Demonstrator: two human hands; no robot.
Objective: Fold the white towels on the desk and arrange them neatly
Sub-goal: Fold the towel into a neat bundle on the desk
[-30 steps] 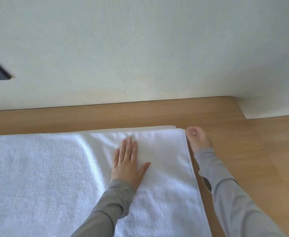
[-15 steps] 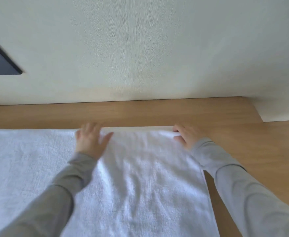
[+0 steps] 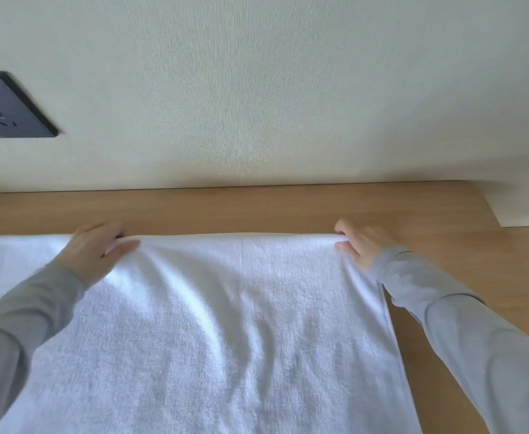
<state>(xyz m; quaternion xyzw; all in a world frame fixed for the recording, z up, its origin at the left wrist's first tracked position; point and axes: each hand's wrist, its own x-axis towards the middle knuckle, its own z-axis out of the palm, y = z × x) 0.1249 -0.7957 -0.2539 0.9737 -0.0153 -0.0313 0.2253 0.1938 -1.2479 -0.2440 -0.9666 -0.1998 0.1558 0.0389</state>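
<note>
The towel (image 3: 225,324) lies spread over the desk (image 3: 257,208), its far edge running along the desk's back edge with a strip of bare wood between. It runs out of my view to the left and at the bottom, and its right edge stops short of the desk's right side. Soft ridges fan down the cloth from the two held points.

The left hand (image 3: 91,255) is clamped on the far edge partway along, thumb on top and fingers curled over it. The right hand (image 3: 357,245) pinches the far right corner, fingers tucked round the hem. Between them the edge is drawn fairly straight. I cannot tell how many layers each pinch holds.

I read this as the start of a fold: the far edge is taken up but not yet carried anywhere, so the task looks early, and I see only this one towel.

Next I would lift both hands together and bring the edge towards me, level, so it lands square on the near edge, which is out of view. The wrinkles will want smoothing afterwards.

Behind the desk is a pale wall, with a dark socket (image 3: 9,104) at upper left. Both arms wear grey sleeves.
</note>
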